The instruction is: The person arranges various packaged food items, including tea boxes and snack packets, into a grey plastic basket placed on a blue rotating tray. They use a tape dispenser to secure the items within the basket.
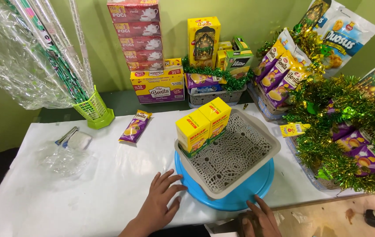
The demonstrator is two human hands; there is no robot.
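Left hand flat, fingers spread — right hand low, fingers extended.

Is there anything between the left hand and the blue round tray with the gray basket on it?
No, nothing visible. The left hand lies flat on the white table cover, right beside the rim of the blue round tray. Only bare cover shows between them. The gray basket sits on the tray, and the right hand is at the tray's near edge.

A white-covered table carries a blue round tray, a purple snack packet and a green holder.
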